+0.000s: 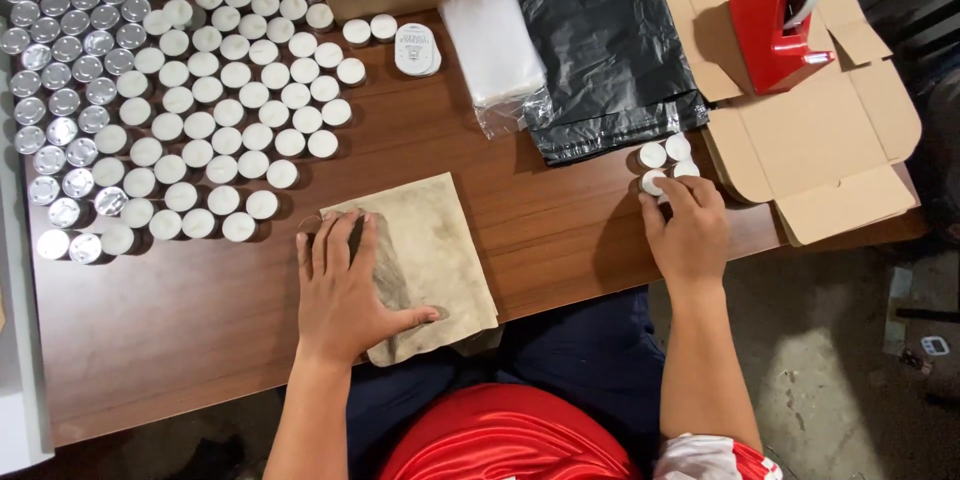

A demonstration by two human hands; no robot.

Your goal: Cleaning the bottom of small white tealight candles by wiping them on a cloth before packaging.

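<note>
Left hand (345,285) flat on a tan cloth (430,255) at the near bench (180,320) edge, fingers spread, right hand (688,230) with fingers pinched on a white candle (653,181) in a small cluster, beside flat cardboard box (810,140), many candles (200,110) in rows far left

The person wears a bright red top of smooth, slightly shiny fabric (510,435) that gathers in soft folds across the front at the bottom edge of the head view. At the right arm a short sleeve (715,458) shows, white with a red patch or trim at its lower corner, ending well above the elbow. Both forearms are bare, with no watch, band or glove. The left hand (345,290) and the right hand (690,230) carry no rings that can be made out; the fingers (335,240) have short nails. Below the top, dark navy trousers (590,360) cover the lap.
</note>
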